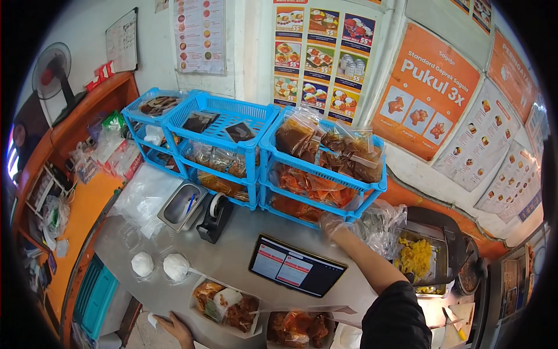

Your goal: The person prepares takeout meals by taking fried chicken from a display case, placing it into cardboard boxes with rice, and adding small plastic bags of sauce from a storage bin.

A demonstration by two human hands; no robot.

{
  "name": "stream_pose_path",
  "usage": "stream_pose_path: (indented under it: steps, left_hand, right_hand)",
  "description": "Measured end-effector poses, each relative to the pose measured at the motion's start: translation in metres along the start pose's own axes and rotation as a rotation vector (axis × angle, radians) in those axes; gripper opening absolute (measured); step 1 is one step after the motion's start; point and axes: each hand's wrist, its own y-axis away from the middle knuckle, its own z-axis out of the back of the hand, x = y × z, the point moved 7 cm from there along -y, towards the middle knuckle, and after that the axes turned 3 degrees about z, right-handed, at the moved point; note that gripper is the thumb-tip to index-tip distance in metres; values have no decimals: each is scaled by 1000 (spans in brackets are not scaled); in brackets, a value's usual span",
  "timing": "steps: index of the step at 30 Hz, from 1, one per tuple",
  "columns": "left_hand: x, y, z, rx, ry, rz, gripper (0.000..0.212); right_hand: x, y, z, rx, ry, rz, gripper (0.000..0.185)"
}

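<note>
My right hand (333, 227), in a clear plastic glove, reaches to the lowest tier of the right blue plastic rack (320, 168). Red sauce sachets (294, 209) lie in that tier. My fingertips there are hard to make out, so I cannot tell whether they grip one. At the bottom edge is my left hand (175, 330), with a small white item (152, 320) at its fingertips; whether it is held is unclear. Near it sits an open paper box (226, 307) of rice and fried chicken. A second box (300, 329) holds chicken with a red sauce sachet on top.
A tablet (297, 265) lies mid-table, with a tape dispenser (216, 218) and steel pan (182, 206) behind it to the left. Two rice mounds (176, 267) sit at left. Plastic bags (379, 229), a pan of yellow food (414, 259) and a knife (454, 323) are at right.
</note>
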Motion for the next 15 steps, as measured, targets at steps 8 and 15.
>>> stream_pose_path:
  steps: [8,15]
  left_hand:
    - [7,-5,3,-4,1,-36,66]
    - [2,0,3,1,31,-27,65]
  right_hand:
    - [-9,-13,-8,127,50,-16,24]
    - [15,-3,25,-209,-23,-125,21]
